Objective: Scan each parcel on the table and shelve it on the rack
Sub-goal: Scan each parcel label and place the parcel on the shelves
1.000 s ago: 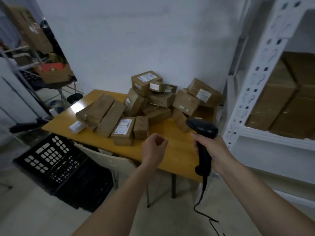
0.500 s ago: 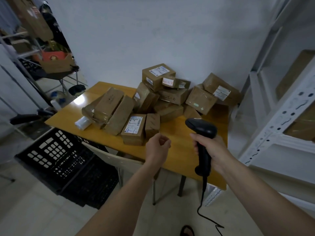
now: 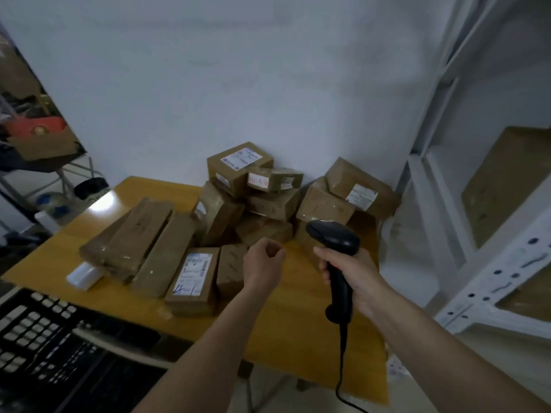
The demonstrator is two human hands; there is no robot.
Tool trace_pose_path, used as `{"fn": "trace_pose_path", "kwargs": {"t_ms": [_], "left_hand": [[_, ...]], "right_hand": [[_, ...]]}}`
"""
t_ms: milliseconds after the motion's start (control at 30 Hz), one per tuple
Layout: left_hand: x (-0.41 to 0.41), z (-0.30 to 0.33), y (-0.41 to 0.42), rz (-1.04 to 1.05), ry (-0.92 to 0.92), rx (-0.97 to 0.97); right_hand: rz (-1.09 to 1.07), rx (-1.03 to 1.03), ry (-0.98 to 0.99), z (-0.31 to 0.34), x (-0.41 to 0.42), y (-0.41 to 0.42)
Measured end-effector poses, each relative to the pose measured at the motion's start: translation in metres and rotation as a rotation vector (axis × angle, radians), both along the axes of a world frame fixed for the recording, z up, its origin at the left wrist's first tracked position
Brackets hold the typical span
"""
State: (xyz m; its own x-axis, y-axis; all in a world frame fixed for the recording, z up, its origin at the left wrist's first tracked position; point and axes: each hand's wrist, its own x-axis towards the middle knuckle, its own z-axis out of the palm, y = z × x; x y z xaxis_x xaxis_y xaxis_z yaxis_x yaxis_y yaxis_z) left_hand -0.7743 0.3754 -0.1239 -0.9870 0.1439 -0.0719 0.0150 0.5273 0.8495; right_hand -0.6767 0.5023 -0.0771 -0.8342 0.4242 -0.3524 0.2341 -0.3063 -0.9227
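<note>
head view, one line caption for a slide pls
Right hand grips a barcode scanner over piled parcels on a yellow table; left hand curled, empty.

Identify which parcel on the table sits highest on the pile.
The labelled box at the back by the wall. It rests on other parcels, its white shipping label facing up, and nothing lies on top of it.
</note>
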Motion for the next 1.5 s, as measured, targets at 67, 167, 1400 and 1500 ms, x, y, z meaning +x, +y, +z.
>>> {"fn": "trace_pose_path", "kwargs": {"t_ms": [67, 167, 1400, 1500], "left_hand": [[-0.013, -0.001, 0.020, -0.014, -0.023, 0.023], [-0.026, -0.007, 0.045, -0.074, -0.071, 0.044], [-0.176, -0.068, 0.318, -0.980, 1.080, -0.998], [-0.180, -0.068, 0.328, -0.975, 1.098, -1.004]], "right_hand": [[-0.036, 0.001, 0.009, 0.000, -0.014, 0.016], [-0.098, -0.024, 0.009, -0.004, -0.032, 0.034], [-0.786, -0.231, -0.186, -0.070, -0.130, 0.173], [-0.786, -0.245, -0.175, -0.070, -0.129, 0.173]]}}
